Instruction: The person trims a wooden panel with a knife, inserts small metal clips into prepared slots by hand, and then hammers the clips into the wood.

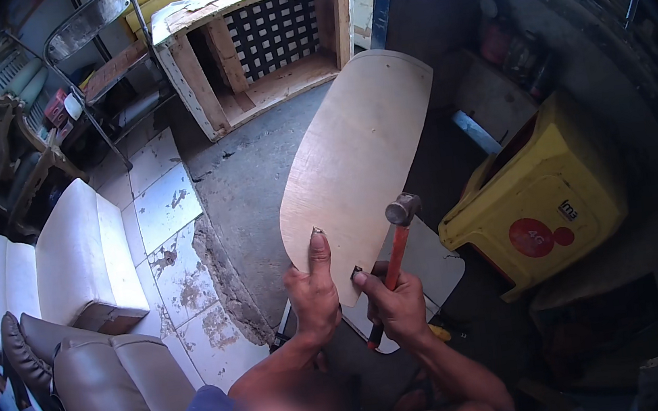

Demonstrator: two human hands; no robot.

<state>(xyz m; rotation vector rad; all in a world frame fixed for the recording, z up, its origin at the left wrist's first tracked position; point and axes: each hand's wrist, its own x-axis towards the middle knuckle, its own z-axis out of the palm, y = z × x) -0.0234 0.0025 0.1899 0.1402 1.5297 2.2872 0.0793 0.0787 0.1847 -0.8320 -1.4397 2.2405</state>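
Both forearms rise from below: left hand (312,293) grips the lower edge of a rounded plywood panel (356,162), thumb up; right hand (395,305), just beside it, is closed around a red-handled hammer (396,251). Yellow crate (542,189) sits right, wooden frame (262,43) beyond.

Daylight falls brightest on the plywood panel (359,145) above the hands and on the white cushions (67,260) well to their left, with mild glare on the tiled floor (175,247) between. To the right of the hands the scene sinks into deep shadow. Straight edges bend strongly, the corners go black, and the bottom edge below the hands is blurred.
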